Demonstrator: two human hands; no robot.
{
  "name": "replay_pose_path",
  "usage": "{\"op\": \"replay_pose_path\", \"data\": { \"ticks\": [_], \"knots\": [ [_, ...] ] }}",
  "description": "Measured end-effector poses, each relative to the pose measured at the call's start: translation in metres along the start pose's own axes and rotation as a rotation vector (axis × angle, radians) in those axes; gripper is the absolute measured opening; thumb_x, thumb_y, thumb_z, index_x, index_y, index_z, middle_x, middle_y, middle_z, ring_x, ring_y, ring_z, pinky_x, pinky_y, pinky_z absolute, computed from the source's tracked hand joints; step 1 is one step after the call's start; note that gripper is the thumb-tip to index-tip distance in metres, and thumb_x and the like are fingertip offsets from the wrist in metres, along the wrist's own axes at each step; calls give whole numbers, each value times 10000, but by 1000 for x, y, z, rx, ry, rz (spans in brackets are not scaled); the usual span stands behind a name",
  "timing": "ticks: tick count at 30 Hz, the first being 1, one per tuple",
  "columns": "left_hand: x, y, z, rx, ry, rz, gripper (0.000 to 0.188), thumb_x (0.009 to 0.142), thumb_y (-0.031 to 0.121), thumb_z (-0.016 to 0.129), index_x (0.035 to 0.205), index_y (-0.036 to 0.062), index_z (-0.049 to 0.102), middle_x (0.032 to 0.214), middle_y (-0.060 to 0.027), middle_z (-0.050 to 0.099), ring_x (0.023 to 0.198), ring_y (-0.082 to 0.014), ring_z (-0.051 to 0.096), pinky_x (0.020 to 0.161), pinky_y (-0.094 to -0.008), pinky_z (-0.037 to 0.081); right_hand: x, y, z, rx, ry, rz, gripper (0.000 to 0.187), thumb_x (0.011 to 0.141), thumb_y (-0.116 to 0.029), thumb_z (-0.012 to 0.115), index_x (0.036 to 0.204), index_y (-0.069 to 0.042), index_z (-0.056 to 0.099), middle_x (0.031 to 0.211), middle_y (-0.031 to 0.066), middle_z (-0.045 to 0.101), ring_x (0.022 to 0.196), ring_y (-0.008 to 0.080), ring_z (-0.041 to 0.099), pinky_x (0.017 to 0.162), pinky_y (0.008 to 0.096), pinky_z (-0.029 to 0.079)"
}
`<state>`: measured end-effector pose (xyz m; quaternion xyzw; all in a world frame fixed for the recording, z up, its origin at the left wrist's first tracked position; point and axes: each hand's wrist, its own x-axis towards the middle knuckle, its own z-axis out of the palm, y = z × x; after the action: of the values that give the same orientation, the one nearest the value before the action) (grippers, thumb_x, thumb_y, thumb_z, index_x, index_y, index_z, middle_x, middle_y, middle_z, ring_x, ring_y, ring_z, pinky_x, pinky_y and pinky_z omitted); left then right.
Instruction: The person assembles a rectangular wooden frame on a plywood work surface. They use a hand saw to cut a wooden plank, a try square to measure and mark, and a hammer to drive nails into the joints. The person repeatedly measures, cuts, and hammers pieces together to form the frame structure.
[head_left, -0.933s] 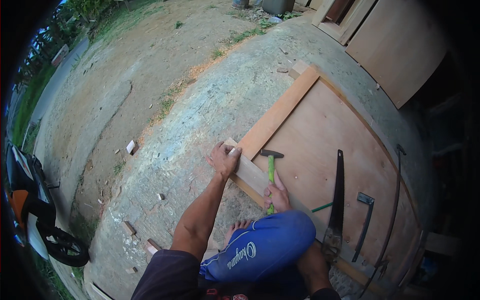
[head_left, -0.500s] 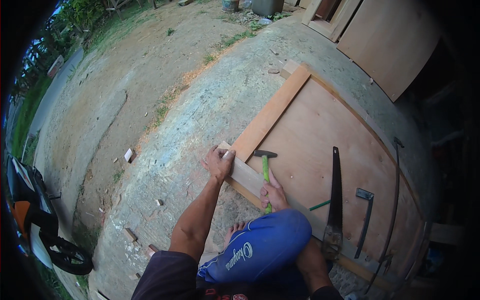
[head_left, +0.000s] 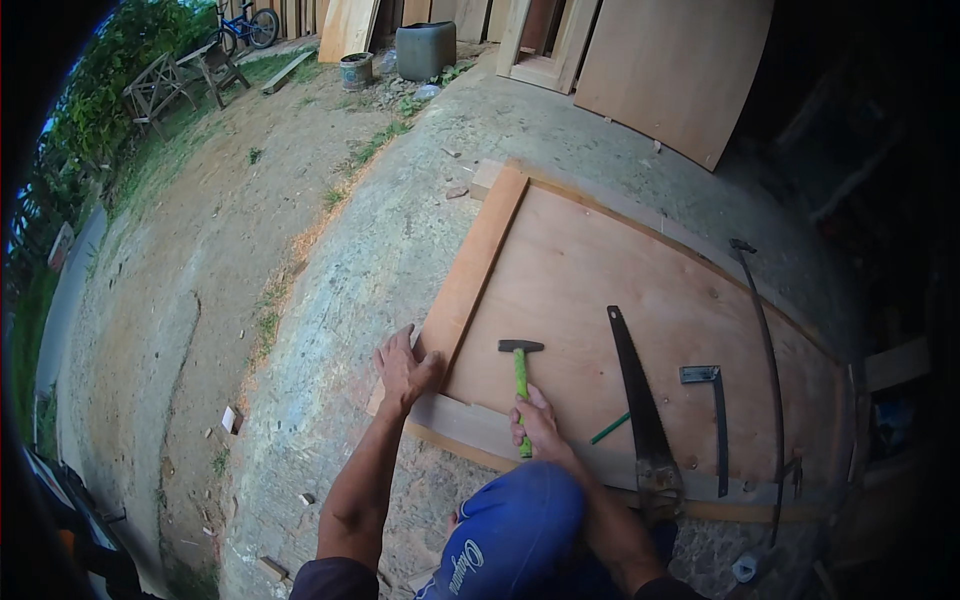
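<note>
Hammer (head_left: 520,372) with a lime-green handle sits over the near left part of the framed plywood panel (head_left: 570,270), and I see the right hand (head_left: 537,420) with its fingers wrapped around the grip, low on the shaft. Through my remote view I cannot tell whether the dark steel head touches the sheet. The left hand (head_left: 403,372) lies on the panel's near left corner, fingers partly spread and thumb over the left rail (head_left: 472,275); whether it pinches anything there is hidden from me. I judge the hammer light but head-heavy, stiff and hardly fragile, best taken toward the handle's end, as now. The panel looks broad, rigid and awkward, better held by its rails than by the thin sheet, whose face could dent. For room, I have plywood beyond the hammer head toward the far edge, and concrete (head_left: 370,270) outside the left rail. Rightward is tighter: a green stick (head_left: 609,428) lies near the right hand, then the handsaw (head_left: 640,400) with its toothed edge, then a try square (head_left: 720,430). Behind the hand, the raised blue knee (head_left: 520,510) limits any backswing.
</note>
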<state>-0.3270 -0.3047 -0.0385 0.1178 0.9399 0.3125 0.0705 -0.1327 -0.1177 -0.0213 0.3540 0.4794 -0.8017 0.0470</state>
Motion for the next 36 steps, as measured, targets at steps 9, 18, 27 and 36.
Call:
{"op": "replay_pose_path", "data": {
  "ticks": [9,18,27,36],
  "knots": [
    [56,89,-12,92,-251,-172,929,800,637,703,1421,26,380,1202,-262,623,1109,-431,635,937,-510,515,86,-123,-14,-559,190,-220,570,1002,-100,463,1551,-88,311,888,100,609,520,130,522,420,319,470],
    [74,87,-2,177,-341,-237,1101,786,706,673,1552,22,274,1263,-240,582,1156,-398,614,946,-485,520,264,-279,14,-1199,361,-664,623,1004,-124,459,1589,-130,247,976,297,685,907,477,674,826,535,512],
    [85,79,0,205,-362,-256,1110,774,727,670,1548,29,287,1230,-222,598,1121,-387,629,932,-479,523,326,-312,43,-1320,379,-605,663,969,-95,488,1590,-146,261,945,324,679,895,504,666,814,558,510],
    [83,72,10,226,-316,-223,1127,753,799,623,1537,52,309,1190,-192,627,1055,-365,661,872,-475,537,343,-315,24,-1399,373,-657,666,956,-79,470,1584,-120,250,936,310,689,859,505,671,782,577,520]
  ]
}}
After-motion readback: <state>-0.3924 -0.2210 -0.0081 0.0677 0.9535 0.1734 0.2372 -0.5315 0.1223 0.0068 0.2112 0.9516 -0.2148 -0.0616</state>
